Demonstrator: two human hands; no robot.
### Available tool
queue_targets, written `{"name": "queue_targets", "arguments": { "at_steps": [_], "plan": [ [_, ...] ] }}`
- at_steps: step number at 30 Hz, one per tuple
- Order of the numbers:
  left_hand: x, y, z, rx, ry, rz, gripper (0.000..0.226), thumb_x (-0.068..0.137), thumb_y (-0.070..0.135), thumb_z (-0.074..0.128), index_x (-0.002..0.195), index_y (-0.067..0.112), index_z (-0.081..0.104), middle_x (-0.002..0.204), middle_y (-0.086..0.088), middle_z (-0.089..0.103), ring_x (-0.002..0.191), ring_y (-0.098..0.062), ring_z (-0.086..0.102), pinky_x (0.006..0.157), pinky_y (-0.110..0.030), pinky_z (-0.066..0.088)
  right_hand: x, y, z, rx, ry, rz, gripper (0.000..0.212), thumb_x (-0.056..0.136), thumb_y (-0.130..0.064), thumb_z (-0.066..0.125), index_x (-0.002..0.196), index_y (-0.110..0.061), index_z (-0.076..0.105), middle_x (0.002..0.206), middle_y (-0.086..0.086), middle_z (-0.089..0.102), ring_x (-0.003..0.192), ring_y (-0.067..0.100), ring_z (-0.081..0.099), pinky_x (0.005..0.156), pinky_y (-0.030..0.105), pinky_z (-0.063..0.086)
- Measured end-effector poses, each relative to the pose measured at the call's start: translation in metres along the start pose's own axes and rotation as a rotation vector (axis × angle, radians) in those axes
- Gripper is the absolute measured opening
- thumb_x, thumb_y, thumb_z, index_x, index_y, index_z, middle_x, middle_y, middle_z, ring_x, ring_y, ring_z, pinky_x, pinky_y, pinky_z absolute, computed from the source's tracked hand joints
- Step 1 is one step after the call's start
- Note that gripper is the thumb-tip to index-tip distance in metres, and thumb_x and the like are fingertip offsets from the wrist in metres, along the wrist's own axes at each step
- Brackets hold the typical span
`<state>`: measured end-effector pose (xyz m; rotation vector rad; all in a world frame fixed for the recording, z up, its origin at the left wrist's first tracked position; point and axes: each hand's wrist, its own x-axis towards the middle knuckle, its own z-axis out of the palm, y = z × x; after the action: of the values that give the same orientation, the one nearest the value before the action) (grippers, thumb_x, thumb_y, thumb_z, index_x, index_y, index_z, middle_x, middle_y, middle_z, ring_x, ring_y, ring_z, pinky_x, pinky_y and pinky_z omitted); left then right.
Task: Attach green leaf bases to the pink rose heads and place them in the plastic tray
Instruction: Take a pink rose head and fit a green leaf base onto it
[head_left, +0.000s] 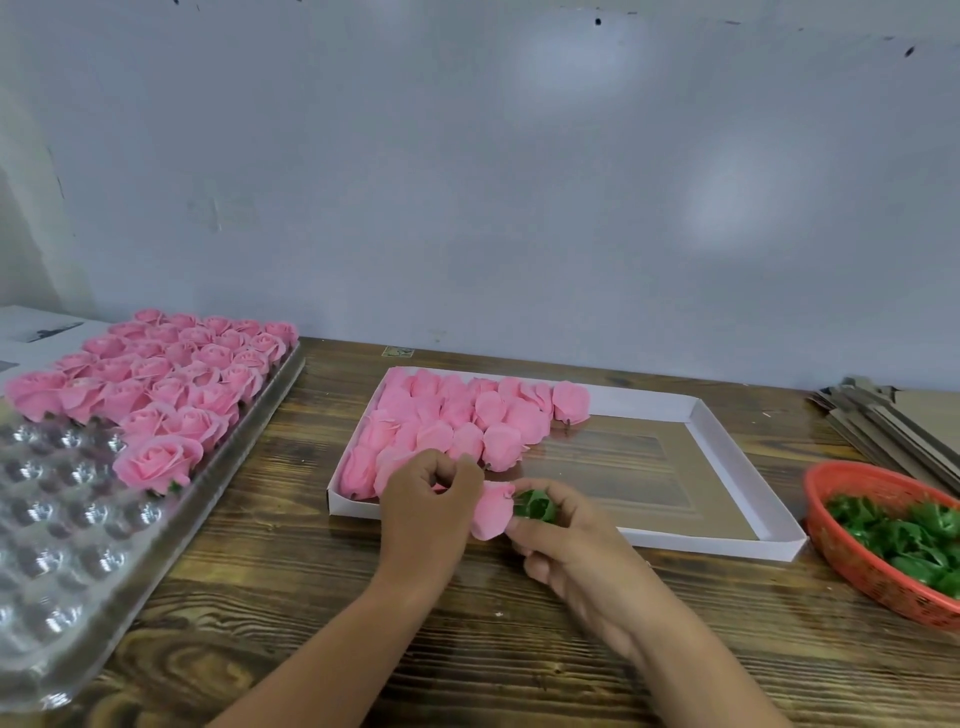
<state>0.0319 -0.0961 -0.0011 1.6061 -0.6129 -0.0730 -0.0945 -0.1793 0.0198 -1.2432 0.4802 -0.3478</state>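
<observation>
My left hand (428, 512) grips a pink rose head (491, 512) lying on its side just in front of the white box. My right hand (569, 540) pinches a green leaf base (535, 506) against the rose's underside. The clear plastic tray (62, 545) lies at the left, its far half filled with several upright pink roses (171, 384), its near cups bare. A white shallow box (727, 467) in the middle holds several loose rose heads (457, 421) in its left part.
An orange mesh basket (852, 561) with several green leaf bases (904, 535) stands at the right edge. Flat cardboard sheets (893, 421) are stacked behind it. The wooden table (467, 649) meets a pale wall at the back.
</observation>
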Motion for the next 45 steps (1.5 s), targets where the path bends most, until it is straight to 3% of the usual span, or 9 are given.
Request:
{"name": "queue_targets", "arguments": {
  "at_steps": [4,8,10,18,23,28,34,40,45],
  "plan": [
    [0.001,-0.001,-0.001,0.0,0.007,-0.01,0.031,0.091,0.019,0.064,0.061,0.012,0.057,0.053,0.013,0.051,0.056,0.003,0.05,0.055,-0.008,0.042,0.002,0.001,-0.002,-0.059,0.025,0.008,0.02,0.093,-0.011,0.064,0.111,-0.018,0.071,0.078,0.005,0.06,0.061,0.008,0.051,0.055,0.021,0.045],
    [0.002,-0.003,0.0,0.014,0.016,-0.014,0.032,0.091,0.021,0.064,0.062,0.011,0.057,0.054,0.013,0.052,0.056,0.004,0.05,0.056,-0.008,0.042,0.007,0.004,-0.003,-0.242,0.238,-0.028,0.024,0.101,-0.015,0.043,0.111,-0.029,0.06,0.083,-0.002,0.069,0.051,0.008,0.05,0.047,0.021,0.04],
    [0.002,-0.003,0.001,0.017,0.018,-0.017,0.032,0.091,0.021,0.064,0.063,0.007,0.058,0.052,0.013,0.051,0.055,0.003,0.049,0.054,-0.008,0.042,0.008,0.005,-0.002,-0.28,0.278,-0.019,0.025,0.101,-0.017,0.039,0.111,-0.033,0.056,0.071,-0.009,0.068,0.047,0.007,0.048,0.044,0.02,0.037],
    [-0.002,0.0,0.001,0.006,-0.01,0.015,0.032,0.09,0.021,0.063,0.059,0.016,0.056,0.052,0.014,0.052,0.056,0.003,0.05,0.056,-0.007,0.041,0.003,0.005,0.008,-0.327,0.256,0.007,0.023,0.101,-0.019,0.041,0.107,-0.033,0.059,0.073,-0.001,0.054,0.051,0.005,0.047,0.047,0.021,0.037],
    [-0.007,0.002,0.002,0.003,-0.031,0.055,0.029,0.087,0.024,0.063,0.06,0.019,0.057,0.057,0.014,0.057,0.06,0.004,0.054,0.059,-0.007,0.043,0.001,0.009,0.01,-0.472,0.338,-0.185,0.027,0.097,-0.011,0.05,0.105,-0.036,0.057,0.083,-0.008,0.063,0.072,0.007,0.055,0.069,0.027,0.045],
    [-0.004,0.001,0.001,0.012,-0.007,0.048,0.031,0.089,0.021,0.063,0.06,0.015,0.057,0.055,0.012,0.054,0.058,0.001,0.051,0.058,-0.01,0.043,-0.003,0.005,0.012,-0.353,0.292,-0.208,0.035,0.091,-0.001,0.055,0.102,-0.031,0.07,0.067,-0.012,0.065,0.056,0.0,0.057,0.055,0.017,0.047],
    [-0.003,0.0,-0.001,0.011,0.019,0.037,0.032,0.091,0.017,0.064,0.06,0.013,0.056,0.053,0.014,0.052,0.057,0.002,0.051,0.057,-0.009,0.043,-0.003,0.006,0.012,-0.302,0.269,-0.175,0.034,0.095,-0.009,0.053,0.115,-0.033,0.066,0.08,-0.007,0.064,0.062,0.001,0.056,0.057,0.019,0.045],
    [-0.007,0.002,0.002,0.004,0.013,0.059,0.031,0.091,0.018,0.064,0.061,0.012,0.057,0.054,0.013,0.053,0.057,0.002,0.05,0.056,-0.008,0.041,-0.001,0.006,0.008,-0.342,0.346,-0.14,0.019,0.1,-0.022,0.051,0.1,-0.03,0.068,0.058,-0.012,0.058,0.052,-0.001,0.052,0.051,0.018,0.044],
    [-0.01,0.005,0.002,-0.03,0.005,0.064,0.031,0.091,0.016,0.064,0.062,0.01,0.057,0.053,0.012,0.051,0.055,0.001,0.049,0.055,-0.009,0.042,0.001,0.01,0.009,-0.406,0.33,-0.078,0.035,0.103,-0.018,0.04,0.089,-0.028,0.07,0.052,-0.009,0.055,0.048,-0.001,0.05,0.048,0.015,0.043]
  ]
}}
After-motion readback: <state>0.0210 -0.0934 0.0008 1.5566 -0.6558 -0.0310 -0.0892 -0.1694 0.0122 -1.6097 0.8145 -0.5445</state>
